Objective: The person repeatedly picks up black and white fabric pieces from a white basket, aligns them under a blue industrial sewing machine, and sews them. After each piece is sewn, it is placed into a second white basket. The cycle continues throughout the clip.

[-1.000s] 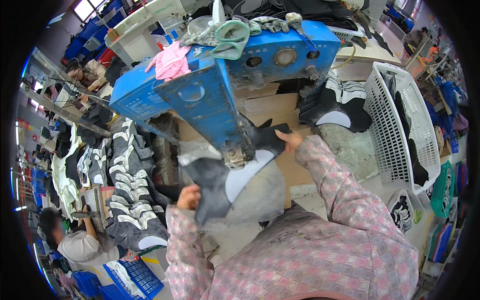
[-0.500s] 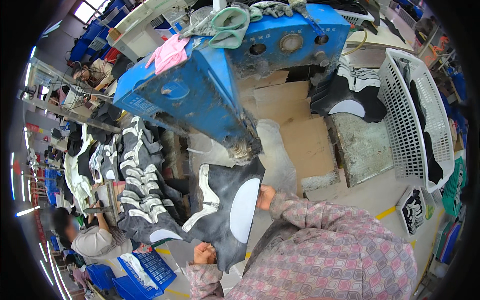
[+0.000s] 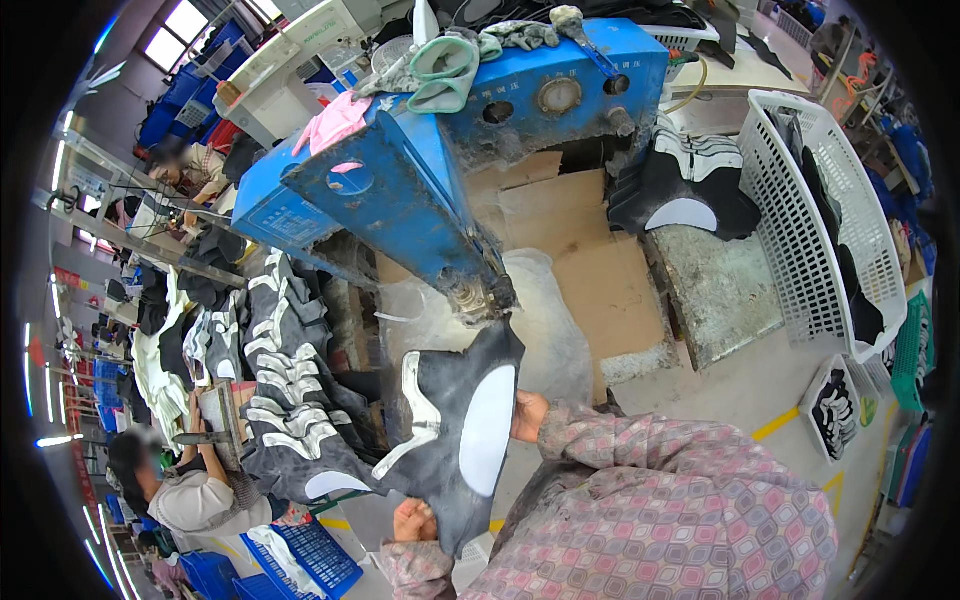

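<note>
Both my hands hold a flat black shoe upper [image 3: 450, 455] with a white curved strip and a white half-oval patch. My left hand [image 3: 414, 521] pinches its lower left edge, fingers curled. My right hand [image 3: 528, 415] grips its right edge beside the white patch; part of those fingers is behind the piece. The upper's far tip lies right at the metal head [image 3: 478, 298] of a blue machine [image 3: 390, 210]; whether they touch I cannot tell.
Overlapping similar uppers [image 3: 290, 400] lie on the left, and another stack [image 3: 690, 180] sits right of the machine. A white crate [image 3: 825, 240] stands far right. Cardboard [image 3: 610, 300] lines the machine's bed. Gloves [image 3: 445, 75] and pink cloth [image 3: 335, 122] rest on top. A co-worker [image 3: 195, 495] sits at left.
The view has shifted slightly. My hands and the upper have moved a little nearer to me, with the upper's tip still by the machine's head. Both hands keep their hold.
</note>
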Action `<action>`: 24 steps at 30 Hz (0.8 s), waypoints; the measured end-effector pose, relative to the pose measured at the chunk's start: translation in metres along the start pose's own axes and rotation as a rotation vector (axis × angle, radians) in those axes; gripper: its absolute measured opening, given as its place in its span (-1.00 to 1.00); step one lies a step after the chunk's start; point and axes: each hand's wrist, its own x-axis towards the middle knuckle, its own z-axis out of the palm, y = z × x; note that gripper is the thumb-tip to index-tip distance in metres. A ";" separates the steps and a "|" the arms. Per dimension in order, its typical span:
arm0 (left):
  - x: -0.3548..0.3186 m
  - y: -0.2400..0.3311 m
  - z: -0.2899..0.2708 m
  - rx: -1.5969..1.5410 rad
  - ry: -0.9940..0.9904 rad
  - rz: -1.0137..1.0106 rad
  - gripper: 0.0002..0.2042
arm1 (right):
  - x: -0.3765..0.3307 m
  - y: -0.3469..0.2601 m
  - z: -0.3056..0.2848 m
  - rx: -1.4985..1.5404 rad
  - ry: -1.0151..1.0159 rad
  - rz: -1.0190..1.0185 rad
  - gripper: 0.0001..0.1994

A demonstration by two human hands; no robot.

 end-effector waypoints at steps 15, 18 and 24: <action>0.000 -0.011 0.012 -0.007 0.156 -0.029 -0.96 | -0.003 0.013 0.016 -0.034 -0.213 -0.073 -0.34; -0.006 -0.007 0.011 -0.052 0.179 -0.071 -0.98 | -0.007 0.021 0.006 0.123 -0.077 0.164 -0.33; 0.031 -0.023 0.021 -0.142 -0.053 0.015 -0.95 | -0.015 -0.005 -0.004 0.021 -0.145 -0.067 -0.33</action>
